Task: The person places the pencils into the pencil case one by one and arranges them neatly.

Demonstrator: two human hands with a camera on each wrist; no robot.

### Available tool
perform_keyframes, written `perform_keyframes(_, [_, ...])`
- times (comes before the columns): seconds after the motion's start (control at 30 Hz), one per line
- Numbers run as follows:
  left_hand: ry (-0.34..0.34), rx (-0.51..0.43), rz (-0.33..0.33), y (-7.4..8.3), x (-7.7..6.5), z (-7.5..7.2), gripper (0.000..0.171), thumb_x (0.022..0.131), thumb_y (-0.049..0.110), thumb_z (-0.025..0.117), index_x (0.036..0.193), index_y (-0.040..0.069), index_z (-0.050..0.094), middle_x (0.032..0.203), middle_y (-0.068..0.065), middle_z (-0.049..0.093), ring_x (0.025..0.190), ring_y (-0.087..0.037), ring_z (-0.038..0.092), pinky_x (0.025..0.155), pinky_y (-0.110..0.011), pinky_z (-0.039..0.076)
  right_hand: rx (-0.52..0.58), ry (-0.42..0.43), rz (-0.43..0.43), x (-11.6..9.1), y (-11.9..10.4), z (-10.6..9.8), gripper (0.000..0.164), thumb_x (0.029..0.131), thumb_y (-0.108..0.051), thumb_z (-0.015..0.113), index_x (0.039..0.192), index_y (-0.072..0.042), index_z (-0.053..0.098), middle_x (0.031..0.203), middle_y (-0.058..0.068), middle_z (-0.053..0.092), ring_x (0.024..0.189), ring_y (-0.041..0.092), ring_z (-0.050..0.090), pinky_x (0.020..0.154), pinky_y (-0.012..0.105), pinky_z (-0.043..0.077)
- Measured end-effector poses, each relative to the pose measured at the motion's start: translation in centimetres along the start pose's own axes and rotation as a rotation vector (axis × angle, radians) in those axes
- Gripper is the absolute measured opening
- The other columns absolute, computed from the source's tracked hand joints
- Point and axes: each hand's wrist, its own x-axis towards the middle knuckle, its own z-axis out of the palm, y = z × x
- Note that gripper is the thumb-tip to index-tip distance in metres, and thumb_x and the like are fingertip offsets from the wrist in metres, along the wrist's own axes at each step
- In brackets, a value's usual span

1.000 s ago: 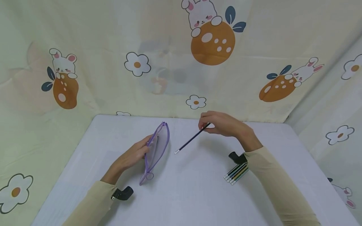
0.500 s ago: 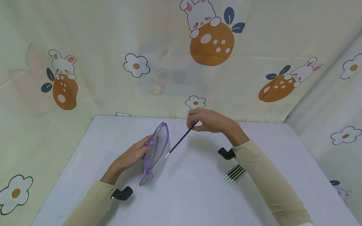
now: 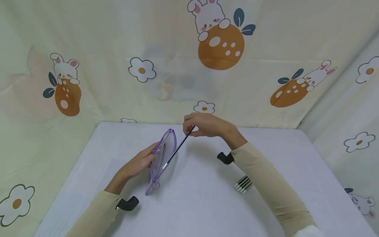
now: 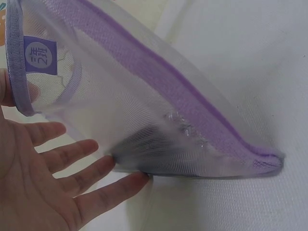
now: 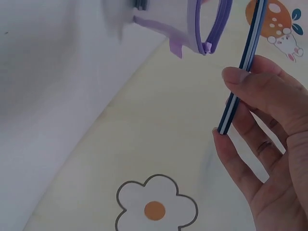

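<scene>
Head: left hand (image 3: 137, 164) holds mesh pouch (image 3: 169, 144), mouth open; right hand (image 3: 208, 125) pinches dark pencil (image 3: 179, 147), tip at the mouth, can't tell if inside. Pencil row (image 3: 243, 184) lies on table (image 3: 201, 207). Left wrist: thumb over rim, fingers spread along mesh. Right wrist: thumb and fingers grip pencil near one end.

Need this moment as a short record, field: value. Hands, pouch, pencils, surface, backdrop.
left_hand: left hand holds mesh pouch by its side
right_hand: right hand pinches dark striped pencil near one end
pencil_pose: slanted, silvery end lower, at pouch mouth; inside or in front unclear
pouch: purple-edged, mouth open, slim item visible within
loose_pencils: bundle near right sleeve; count unclear
surface: white table
backdrop: cloth, rabbit and flower print
</scene>
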Motion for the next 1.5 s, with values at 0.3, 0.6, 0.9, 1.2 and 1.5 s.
perform_keyframes(0.3, [0.003, 0.011, -0.016, -0.3, -0.1, -0.1, 0.063, 0.099, 0.013, 0.037, 0.161, 0.012, 0.028, 0.163, -0.018, 0.032, 0.13, -0.04, 0.045, 0.093, -0.052, 0.051, -0.099, -0.048, -0.035, 2.1, -1.3, 0.7, 0.012, 0.09, -0.017, 0.078, 0.097, -0.025, 0.073, 0.101, -0.011, 0.062, 0.106, 0.01, 0.057, 0.091, 0.027, 0.05])
perform_keyframes(0.6, [0.006, 0.009, -0.003, -0.1, 0.0, 0.0, 0.063, 0.099, 0.012, 0.037, 0.161, 0.012, 0.028, 0.162, -0.019, 0.033, 0.13, -0.04, 0.046, 0.092, -0.051, 0.052, -0.092, -0.042, -0.044, 2.9, -1.3, -0.1, 0.012, 0.089, -0.015, 0.079, 0.096, -0.023, 0.074, 0.101, -0.008, 0.063, 0.105, 0.012, 0.057, 0.092, 0.027, 0.051])
perform_keyframes(0.9, [0.011, 0.017, -0.005, -0.4, 0.2, -0.1, 0.065, 0.097, 0.012, 0.038, 0.161, 0.011, 0.028, 0.159, -0.019, 0.038, 0.127, -0.039, 0.047, 0.089, -0.047, 0.052, -0.096, -0.048, -0.076, 3.6, -1.5, 0.5, 0.011, 0.09, -0.015, 0.077, 0.097, -0.023, 0.074, 0.101, -0.01, 0.062, 0.107, 0.01, 0.057, 0.091, 0.027, 0.05])
perform_keyframes(1.2, [0.005, 0.019, -0.013, -0.1, 0.2, -0.2, 0.067, 0.097, 0.011, 0.038, 0.162, 0.016, 0.026, 0.161, -0.016, 0.035, 0.123, -0.037, 0.047, 0.083, -0.04, 0.049, -0.138, -0.078, -0.139, 4.8, -2.3, 2.3, 0.01, 0.091, -0.014, 0.075, 0.094, -0.023, 0.074, 0.098, -0.011, 0.06, 0.103, 0.009, 0.057, 0.085, 0.026, 0.05])
perform_keyframes(1.5, [0.0, 0.022, 0.013, -0.4, 0.3, -0.1, 0.066, 0.097, 0.012, 0.037, 0.162, 0.014, 0.027, 0.152, -0.019, 0.041, 0.116, -0.037, 0.048, 0.078, -0.038, 0.047, -0.169, -0.106, -0.146, 5.5, -3.2, 3.9, 0.013, 0.09, -0.008, 0.075, 0.088, -0.021, 0.076, 0.093, -0.013, 0.062, 0.096, 0.007, 0.055, 0.08, 0.025, 0.049])
